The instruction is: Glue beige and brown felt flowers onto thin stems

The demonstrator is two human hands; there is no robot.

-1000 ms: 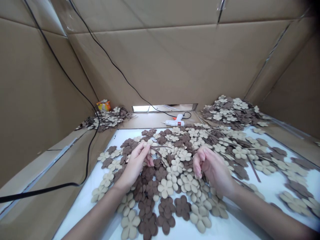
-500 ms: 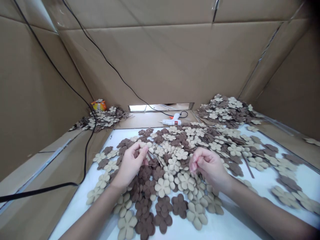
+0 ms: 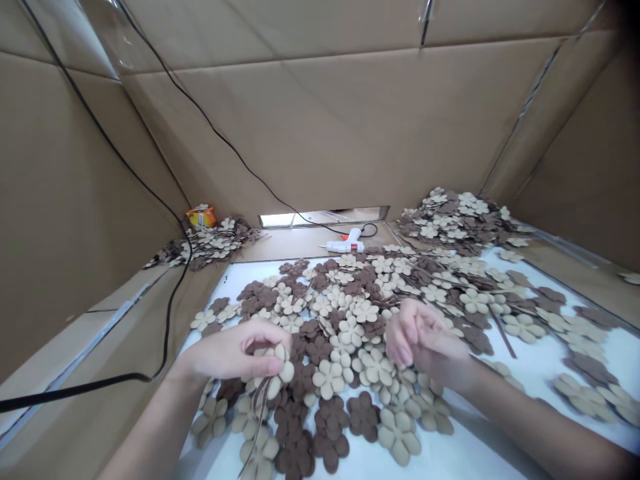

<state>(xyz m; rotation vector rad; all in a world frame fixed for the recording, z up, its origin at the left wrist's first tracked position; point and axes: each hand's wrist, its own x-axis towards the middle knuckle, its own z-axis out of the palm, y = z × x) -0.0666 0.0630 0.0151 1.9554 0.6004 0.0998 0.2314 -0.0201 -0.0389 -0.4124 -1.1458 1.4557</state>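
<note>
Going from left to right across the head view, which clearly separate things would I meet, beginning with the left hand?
Left hand holding a beige flower, white glue gun, right hand, thin brown strip.

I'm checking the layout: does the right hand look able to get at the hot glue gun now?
Probably yes, reaching forward: only low flower cutouts seem to separate the right hand from the hot glue gun.
</note>
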